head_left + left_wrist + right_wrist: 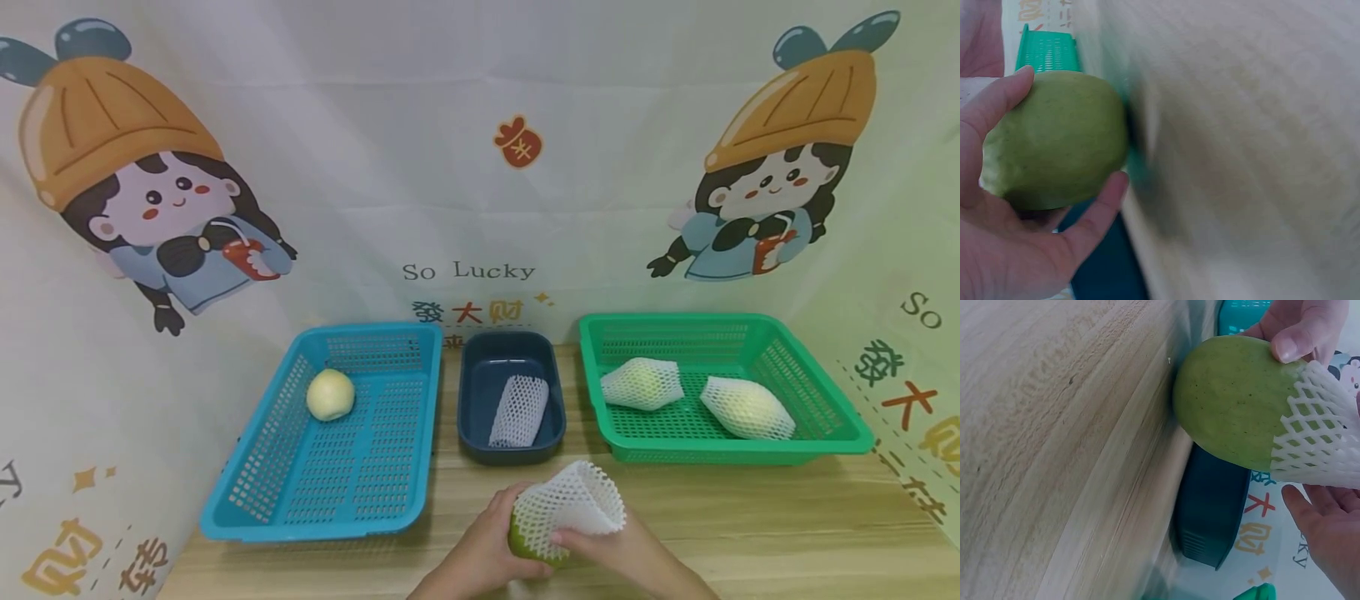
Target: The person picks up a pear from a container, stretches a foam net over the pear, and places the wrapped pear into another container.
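Note:
Near the front of the table, a smooth green fruit (1060,140), mango-like in shape, sits partly inside a white foam net sleeve (566,504). My left hand (491,537) grips the bare end of the fruit, its thumb and fingers on opposite sides in the left wrist view. With its thumb on the net, my right hand (600,550) holds the sleeve around the other end. The sleeve's open mouth points up and to the right. In the right wrist view, the green skin (1229,403) shows bare beyond the net's edge.
A blue basket (315,533) on the left holds one pale round fruit (330,395). Behind my hands, a dark blue bin (480,358) contains a foam net sleeve (519,412). The green basket (720,457) on the right has two net-covered fruits (747,408). A printed cloth hangs behind.

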`<action>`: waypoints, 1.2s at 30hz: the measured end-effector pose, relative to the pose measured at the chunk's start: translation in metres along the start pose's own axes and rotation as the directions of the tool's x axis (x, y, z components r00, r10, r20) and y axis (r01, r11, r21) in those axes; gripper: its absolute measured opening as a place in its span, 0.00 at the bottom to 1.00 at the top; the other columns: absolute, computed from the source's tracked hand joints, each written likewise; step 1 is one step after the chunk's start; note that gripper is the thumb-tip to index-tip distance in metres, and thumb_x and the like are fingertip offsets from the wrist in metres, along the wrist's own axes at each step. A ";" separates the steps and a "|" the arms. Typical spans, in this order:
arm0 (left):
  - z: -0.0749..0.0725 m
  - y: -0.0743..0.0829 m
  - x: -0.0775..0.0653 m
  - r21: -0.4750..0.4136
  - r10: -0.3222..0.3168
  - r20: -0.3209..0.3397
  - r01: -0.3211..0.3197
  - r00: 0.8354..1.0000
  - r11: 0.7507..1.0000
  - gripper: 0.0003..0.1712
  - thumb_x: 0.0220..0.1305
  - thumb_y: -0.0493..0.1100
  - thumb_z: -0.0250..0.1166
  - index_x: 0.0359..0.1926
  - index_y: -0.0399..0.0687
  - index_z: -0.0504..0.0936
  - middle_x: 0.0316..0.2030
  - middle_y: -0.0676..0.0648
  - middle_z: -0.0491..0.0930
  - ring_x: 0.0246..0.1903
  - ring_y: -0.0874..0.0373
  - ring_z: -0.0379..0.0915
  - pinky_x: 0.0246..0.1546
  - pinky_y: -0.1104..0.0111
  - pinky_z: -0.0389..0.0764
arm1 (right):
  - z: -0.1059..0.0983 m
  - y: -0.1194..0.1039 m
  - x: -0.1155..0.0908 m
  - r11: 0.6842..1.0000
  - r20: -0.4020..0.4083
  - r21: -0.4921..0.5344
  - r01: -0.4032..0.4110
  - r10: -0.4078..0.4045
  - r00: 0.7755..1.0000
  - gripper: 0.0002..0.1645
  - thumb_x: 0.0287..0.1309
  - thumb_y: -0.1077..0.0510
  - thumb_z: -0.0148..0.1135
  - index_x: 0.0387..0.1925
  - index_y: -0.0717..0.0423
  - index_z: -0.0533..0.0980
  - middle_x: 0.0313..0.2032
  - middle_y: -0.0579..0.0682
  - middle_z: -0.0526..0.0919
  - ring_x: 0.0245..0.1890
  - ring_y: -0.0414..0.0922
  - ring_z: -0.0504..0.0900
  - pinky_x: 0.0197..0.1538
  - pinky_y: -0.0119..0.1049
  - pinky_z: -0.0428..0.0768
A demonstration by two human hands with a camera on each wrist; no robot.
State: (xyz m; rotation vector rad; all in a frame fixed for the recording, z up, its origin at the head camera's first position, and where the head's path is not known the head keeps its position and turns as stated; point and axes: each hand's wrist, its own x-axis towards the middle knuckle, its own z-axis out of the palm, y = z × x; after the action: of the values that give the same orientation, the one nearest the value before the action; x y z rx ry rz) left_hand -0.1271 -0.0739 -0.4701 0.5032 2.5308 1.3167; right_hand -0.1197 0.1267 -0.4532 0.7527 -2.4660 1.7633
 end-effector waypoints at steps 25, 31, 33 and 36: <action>0.007 -0.033 0.004 -0.374 0.062 0.124 -0.011 0.990 0.927 0.43 0.45 0.42 0.75 0.61 0.46 0.62 0.49 0.48 0.74 0.41 0.64 0.72 0.46 0.75 0.70 | 0.003 -0.009 0.021 0.976 0.132 -0.192 -0.105 0.131 0.982 0.43 0.40 0.56 0.73 0.55 0.68 0.63 0.43 0.57 0.78 0.41 0.49 0.79 0.39 0.31 0.79; 0.009 -0.033 0.005 -0.368 0.044 0.127 0.006 0.991 0.930 0.45 0.45 0.42 0.75 0.63 0.50 0.61 0.50 0.49 0.73 0.40 0.64 0.69 0.43 0.75 0.70 | 0.001 -0.003 0.021 0.981 0.174 -0.164 -0.101 0.130 0.976 0.43 0.39 0.55 0.74 0.55 0.67 0.63 0.44 0.57 0.77 0.44 0.47 0.78 0.43 0.32 0.78; 0.008 -0.033 0.005 -0.374 0.041 0.130 0.010 0.991 0.927 0.45 0.45 0.41 0.75 0.63 0.50 0.61 0.48 0.49 0.73 0.38 0.64 0.68 0.40 0.75 0.71 | 0.001 0.000 0.021 0.986 0.196 -0.132 -0.102 0.127 0.972 0.40 0.40 0.55 0.73 0.53 0.66 0.64 0.43 0.55 0.77 0.42 0.43 0.78 0.43 0.31 0.78; 0.007 -0.033 0.005 -0.401 0.041 0.137 0.018 0.990 0.916 0.46 0.45 0.38 0.74 0.64 0.50 0.60 0.44 0.50 0.74 0.35 0.64 0.69 0.35 0.75 0.71 | 0.001 0.006 0.022 0.992 0.239 -0.075 -0.102 0.117 0.964 0.33 0.42 0.55 0.73 0.48 0.63 0.68 0.41 0.54 0.78 0.39 0.38 0.78 0.41 0.31 0.79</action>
State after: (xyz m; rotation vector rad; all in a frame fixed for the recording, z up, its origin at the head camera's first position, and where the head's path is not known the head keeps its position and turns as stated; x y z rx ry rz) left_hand -0.1349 -0.0841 -0.5012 0.5006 2.0650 1.6834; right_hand -0.1412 0.1189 -0.4524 0.8938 -2.7555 1.7126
